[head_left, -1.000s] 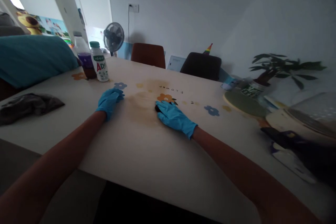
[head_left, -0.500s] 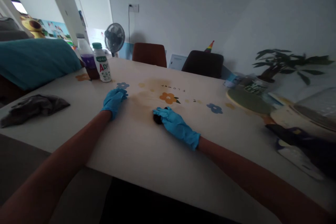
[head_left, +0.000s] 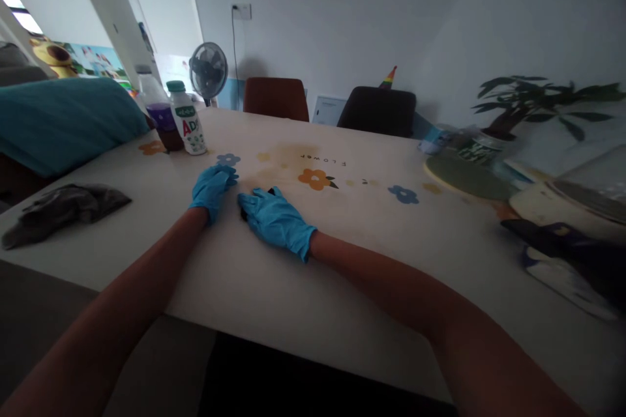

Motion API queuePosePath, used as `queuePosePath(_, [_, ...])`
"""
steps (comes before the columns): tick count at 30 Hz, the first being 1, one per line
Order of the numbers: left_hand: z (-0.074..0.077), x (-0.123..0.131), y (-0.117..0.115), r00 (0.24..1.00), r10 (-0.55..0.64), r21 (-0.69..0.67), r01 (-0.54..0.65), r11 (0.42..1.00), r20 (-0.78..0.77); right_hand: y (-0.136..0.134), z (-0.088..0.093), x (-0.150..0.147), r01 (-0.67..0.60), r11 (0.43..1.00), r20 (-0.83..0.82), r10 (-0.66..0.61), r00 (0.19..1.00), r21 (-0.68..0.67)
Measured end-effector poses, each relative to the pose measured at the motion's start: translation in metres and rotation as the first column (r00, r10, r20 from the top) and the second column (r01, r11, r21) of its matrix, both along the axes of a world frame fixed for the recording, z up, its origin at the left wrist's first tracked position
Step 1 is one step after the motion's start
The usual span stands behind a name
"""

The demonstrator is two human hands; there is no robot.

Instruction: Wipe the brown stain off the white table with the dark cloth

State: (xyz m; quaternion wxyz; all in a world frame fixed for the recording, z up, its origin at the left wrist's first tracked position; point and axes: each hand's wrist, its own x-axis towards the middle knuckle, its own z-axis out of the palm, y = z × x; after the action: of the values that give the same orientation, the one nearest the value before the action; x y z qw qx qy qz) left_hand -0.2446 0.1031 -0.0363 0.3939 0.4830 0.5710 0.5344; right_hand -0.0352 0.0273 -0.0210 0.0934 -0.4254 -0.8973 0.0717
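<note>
My right hand [head_left: 276,218], in a blue glove, presses down on a small black wiping pad [head_left: 243,214] on the white table [head_left: 244,290]. Only the pad's edges show past the fingers, so its exact kind is hidden. Beside it on the left, my left hand [head_left: 212,190], also in a blue glove, rests on the tabletop with its fingers loosely apart and nothing visible in them. A yellowish-brown stain [head_left: 288,153] spreads over the table beyond both hands, near a printed orange flower [head_left: 314,178].
A crumpled grey cloth [head_left: 68,207] lies at the left. Behind it stand a white bottle with a green cap [head_left: 188,120] and a purple-labelled bottle [head_left: 163,120]. On the right are a potted plant [head_left: 482,146], a green round mat [head_left: 464,176] and a pot [head_left: 562,205]. Chairs [head_left: 276,98] line the far side.
My right hand has slid left with the black pad, close to my left hand. Brown liquid near the hands has largely gone from that strip. My left hand stays in place.
</note>
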Motion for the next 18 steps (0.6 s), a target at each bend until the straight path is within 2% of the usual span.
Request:
queuePosePath(3, [0.000,-0.001,0.000,1.000,0.003,-0.010,-0.003,1.000,-0.007,-0.011,-0.004,0.025,-0.025,1.000,-0.010,0.025,1.000,0.006])
queuePosePath(7, [-0.001,-0.003,0.001,1.000,-0.002,-0.014,0.002,1.000,-0.002,-0.026,-0.016,0.077,0.036,0.999,-0.064,-0.036,0.997,0.006])
queuePosePath(14, [-0.001,-0.003,0.000,0.999,-0.003,-0.006,0.003,1.000,0.035,-0.030,-0.036,0.182,0.251,0.963,-0.019,-0.250,0.968,0.100])
queuePosePath(18, [-0.005,-0.006,0.004,1.000,-0.029,-0.002,0.029,1.000,0.006,-0.019,-0.038,0.207,0.387,0.910,-0.014,-0.389,0.921,0.151])
